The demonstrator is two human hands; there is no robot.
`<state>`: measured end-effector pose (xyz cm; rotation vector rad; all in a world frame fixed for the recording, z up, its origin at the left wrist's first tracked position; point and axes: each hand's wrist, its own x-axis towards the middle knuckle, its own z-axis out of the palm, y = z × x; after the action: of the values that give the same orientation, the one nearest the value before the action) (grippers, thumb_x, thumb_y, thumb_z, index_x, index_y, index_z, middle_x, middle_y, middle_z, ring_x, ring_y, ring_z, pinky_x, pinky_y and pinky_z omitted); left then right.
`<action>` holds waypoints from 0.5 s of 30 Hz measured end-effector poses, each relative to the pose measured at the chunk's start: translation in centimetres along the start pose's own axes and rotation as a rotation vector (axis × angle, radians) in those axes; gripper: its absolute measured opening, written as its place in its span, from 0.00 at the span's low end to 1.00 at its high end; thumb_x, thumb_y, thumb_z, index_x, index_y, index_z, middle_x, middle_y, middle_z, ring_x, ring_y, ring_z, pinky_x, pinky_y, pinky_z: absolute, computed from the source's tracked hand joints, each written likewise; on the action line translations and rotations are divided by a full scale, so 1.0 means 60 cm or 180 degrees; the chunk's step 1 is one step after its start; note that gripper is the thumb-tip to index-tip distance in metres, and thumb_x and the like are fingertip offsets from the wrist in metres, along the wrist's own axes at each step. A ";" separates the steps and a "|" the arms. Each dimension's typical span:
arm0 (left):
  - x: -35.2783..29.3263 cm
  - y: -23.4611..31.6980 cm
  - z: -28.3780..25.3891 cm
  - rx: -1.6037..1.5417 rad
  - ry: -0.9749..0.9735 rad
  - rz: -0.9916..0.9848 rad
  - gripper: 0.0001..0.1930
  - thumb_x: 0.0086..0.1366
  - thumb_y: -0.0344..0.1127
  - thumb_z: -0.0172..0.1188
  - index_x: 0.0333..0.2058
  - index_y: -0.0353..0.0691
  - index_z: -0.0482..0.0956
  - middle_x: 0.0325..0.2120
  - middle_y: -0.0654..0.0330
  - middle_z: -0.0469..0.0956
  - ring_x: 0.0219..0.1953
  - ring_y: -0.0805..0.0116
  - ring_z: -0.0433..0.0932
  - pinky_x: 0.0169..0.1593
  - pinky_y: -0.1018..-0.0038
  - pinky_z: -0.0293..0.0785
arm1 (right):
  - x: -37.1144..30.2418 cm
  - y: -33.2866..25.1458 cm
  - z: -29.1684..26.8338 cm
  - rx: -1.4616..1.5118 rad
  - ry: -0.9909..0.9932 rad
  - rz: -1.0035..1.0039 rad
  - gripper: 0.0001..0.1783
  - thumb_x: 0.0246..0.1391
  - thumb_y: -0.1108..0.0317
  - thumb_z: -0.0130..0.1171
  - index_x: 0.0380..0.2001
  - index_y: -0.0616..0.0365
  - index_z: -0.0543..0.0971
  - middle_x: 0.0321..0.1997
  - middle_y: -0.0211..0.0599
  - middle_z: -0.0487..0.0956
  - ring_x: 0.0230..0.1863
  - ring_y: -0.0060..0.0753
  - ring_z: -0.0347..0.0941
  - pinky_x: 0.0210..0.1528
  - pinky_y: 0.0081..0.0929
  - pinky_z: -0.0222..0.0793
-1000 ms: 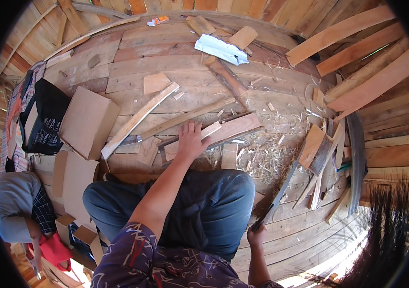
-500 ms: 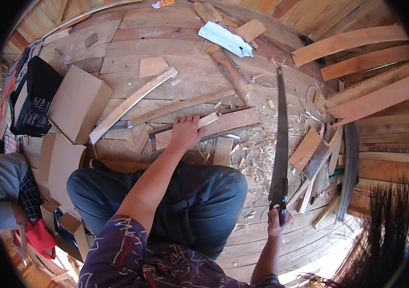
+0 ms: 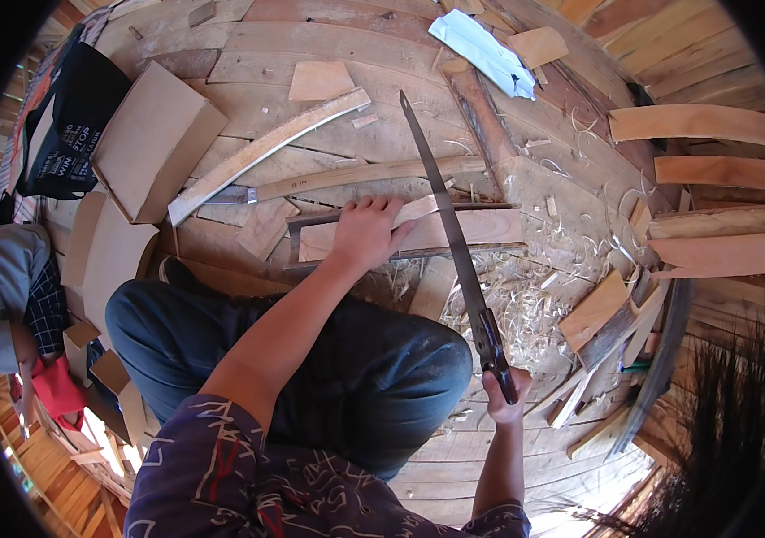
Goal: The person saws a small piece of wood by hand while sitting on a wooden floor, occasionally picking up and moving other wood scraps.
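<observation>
My right hand (image 3: 506,396) is wrapped round the dark handle of a long handsaw (image 3: 465,260). Its narrow blade points away and to the left, crossing over the right end of a small pale wood strip (image 3: 418,210). I cannot tell whether the blade touches the strip. My left hand (image 3: 366,235) presses the strip down, thumb on one side and fingers over its left part. Beneath lies a short, wider wooden board (image 3: 477,229) with dark edges, in front of my bent knees.
Curly shavings (image 3: 535,309) cover the floor right of the board. A curved plank (image 3: 266,152), cardboard box (image 3: 154,143) and black bag (image 3: 73,117) lie left. Planks (image 3: 714,125) lean at the far right; a light blue sheet (image 3: 486,54) lies at the back. Another person (image 3: 8,296) is at the left edge.
The saw has swung left from beside the board to over the strip's right end. My left hand stays on the strip. The view has shifted slightly.
</observation>
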<state>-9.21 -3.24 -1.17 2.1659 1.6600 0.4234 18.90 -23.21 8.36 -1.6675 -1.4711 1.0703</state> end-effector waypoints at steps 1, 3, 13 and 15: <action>0.000 -0.001 0.003 0.0006 0.0004 0.0013 0.19 0.66 0.50 0.54 0.43 0.40 0.76 0.37 0.53 0.79 0.44 0.52 0.77 0.48 0.56 0.70 | -0.001 0.001 -0.001 0.0032 -0.0016 0.0036 0.21 0.50 0.66 0.64 0.11 0.57 0.66 0.09 0.27 0.60 0.12 0.22 0.54 0.16 0.29 0.47; 0.001 -0.003 0.003 0.0027 0.0034 0.0034 0.19 0.66 0.51 0.54 0.43 0.40 0.76 0.37 0.53 0.79 0.44 0.52 0.77 0.48 0.56 0.70 | 0.004 -0.002 -0.004 0.0079 -0.0069 0.0068 0.21 0.50 0.66 0.64 0.10 0.57 0.66 0.08 0.27 0.60 0.11 0.22 0.54 0.15 0.29 0.47; 0.004 -0.004 0.004 0.0069 -0.0008 0.0051 0.19 0.66 0.51 0.54 0.44 0.41 0.77 0.37 0.53 0.79 0.44 0.53 0.77 0.48 0.57 0.70 | 0.010 -0.021 -0.035 -0.0120 -0.0276 0.0073 0.22 0.50 0.68 0.66 0.10 0.57 0.66 0.08 0.27 0.61 0.11 0.20 0.54 0.15 0.28 0.47; 0.004 -0.004 0.004 0.0050 0.0002 0.0054 0.19 0.66 0.51 0.54 0.44 0.41 0.77 0.37 0.53 0.79 0.44 0.53 0.77 0.48 0.57 0.70 | 0.006 -0.021 -0.039 -0.0139 -0.0300 0.0148 0.22 0.49 0.69 0.66 0.10 0.57 0.66 0.08 0.27 0.62 0.11 0.20 0.54 0.15 0.27 0.47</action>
<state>-9.23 -3.00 -1.51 2.1927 1.6517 0.4173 20.42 -22.57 10.46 -1.7097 -1.5319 1.1637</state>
